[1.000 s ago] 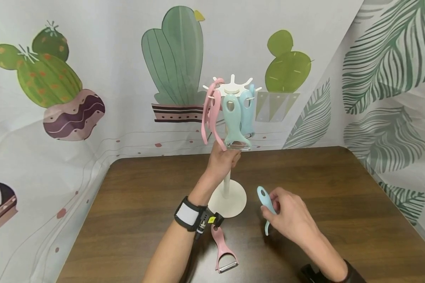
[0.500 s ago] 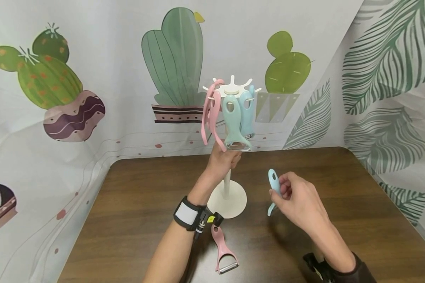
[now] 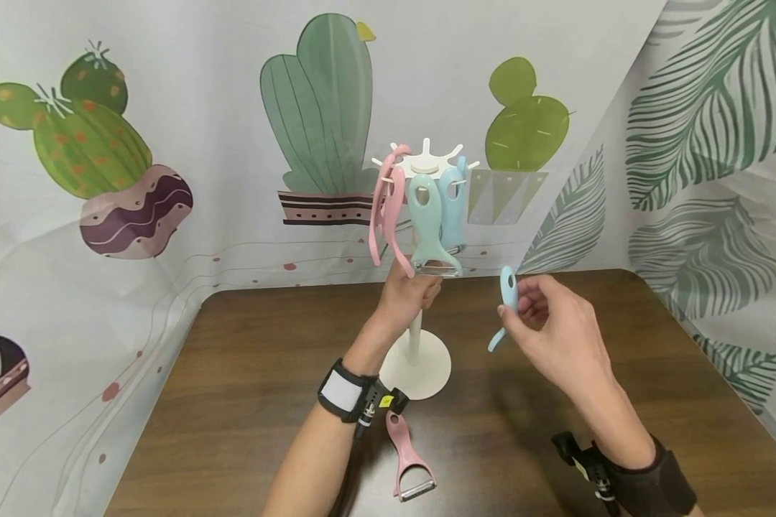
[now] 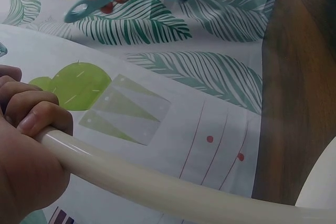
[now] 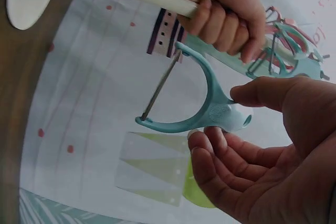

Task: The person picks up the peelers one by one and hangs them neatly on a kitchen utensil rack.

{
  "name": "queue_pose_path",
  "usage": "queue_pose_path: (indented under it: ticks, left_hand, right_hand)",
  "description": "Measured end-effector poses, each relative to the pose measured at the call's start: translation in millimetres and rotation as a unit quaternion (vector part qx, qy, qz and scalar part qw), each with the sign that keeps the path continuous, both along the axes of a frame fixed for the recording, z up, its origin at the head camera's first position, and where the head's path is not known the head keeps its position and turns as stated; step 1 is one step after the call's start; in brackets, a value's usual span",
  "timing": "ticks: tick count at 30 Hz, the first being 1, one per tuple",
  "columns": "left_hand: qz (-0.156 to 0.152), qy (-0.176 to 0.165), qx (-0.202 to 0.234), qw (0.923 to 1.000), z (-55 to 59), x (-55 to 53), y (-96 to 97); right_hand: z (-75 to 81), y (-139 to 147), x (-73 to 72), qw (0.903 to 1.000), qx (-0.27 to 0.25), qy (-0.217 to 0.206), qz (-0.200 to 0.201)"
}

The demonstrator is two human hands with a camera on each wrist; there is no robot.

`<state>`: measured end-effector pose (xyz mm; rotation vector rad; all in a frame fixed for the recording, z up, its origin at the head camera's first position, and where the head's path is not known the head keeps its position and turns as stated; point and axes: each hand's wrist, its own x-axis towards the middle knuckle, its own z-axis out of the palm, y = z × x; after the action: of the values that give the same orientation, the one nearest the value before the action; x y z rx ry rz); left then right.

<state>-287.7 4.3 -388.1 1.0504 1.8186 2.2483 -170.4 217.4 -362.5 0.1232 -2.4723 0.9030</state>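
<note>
My left hand (image 3: 406, 293) grips the pole (image 4: 131, 177) of a white stand just below its spoked top (image 3: 425, 165). From the spokes hang pink peelers (image 3: 394, 212) on the left, a mint-green peeler (image 3: 425, 215) in front and blue peelers (image 3: 453, 205) on the right. To the right of the stand, my right hand (image 3: 559, 327) pinches a light blue peeler (image 5: 210, 103) between thumb and fingers, raised above the table. Its holed handle end points up in the head view. The right wrist view shows its blade and forked head plainly.
A pink peeler (image 3: 407, 456) lies on the brown table (image 3: 252, 402), in front of the stand's round white base (image 3: 420, 370). Behind the table hangs a cloth (image 3: 226, 143) printed with cacti and leaves.
My right hand has lifted the light blue peeler from low over the table, up and slightly to the right. The left hand keeps its grip on the pole.
</note>
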Motion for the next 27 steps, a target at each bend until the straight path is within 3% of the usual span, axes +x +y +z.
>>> queue_pose_path:
  ticks: [6, 18, 27]
  left_hand:
    - [0.0, 0.001, -0.004, 1.0, -0.8, -0.1, -1.3]
    - [0.001, 0.008, 0.006, 1.0, 0.1, -0.2, 0.3]
    - [0.009, -0.001, 0.0, 1.0, -0.3, 0.8, 0.1]
  right_hand:
    - [14.3, 2, -7.3, 0.9988, -0.016, 0.045, 0.011]
    - [54.1, 11, -31.5, 0.9916, -0.002, 0.123, 0.038]
    - [71.2, 8, -47.4, 0.9858, 0.003, 0.155, 0.066]
